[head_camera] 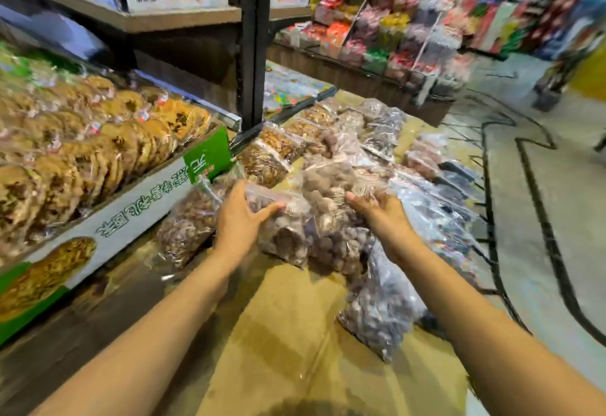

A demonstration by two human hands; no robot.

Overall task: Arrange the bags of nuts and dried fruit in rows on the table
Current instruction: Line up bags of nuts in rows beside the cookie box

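clear plastic bags of brown nuts (262, 161) lie in a row along the far left of the bench (288, 333), bags of pale purplish round dried fruit (328, 205) are heaped in the middle, and darker bags (383, 304) slump along the right edge.

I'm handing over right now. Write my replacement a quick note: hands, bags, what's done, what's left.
Left hand and right hand: both grip one clear plastic bag of round brown nuts, one at each end.
Bags: rows of clear bags already lie further back on the brown cardboard-covered table; a loose pile of darker bags sits near the right edge.
Left: place the held bag, then the pile.
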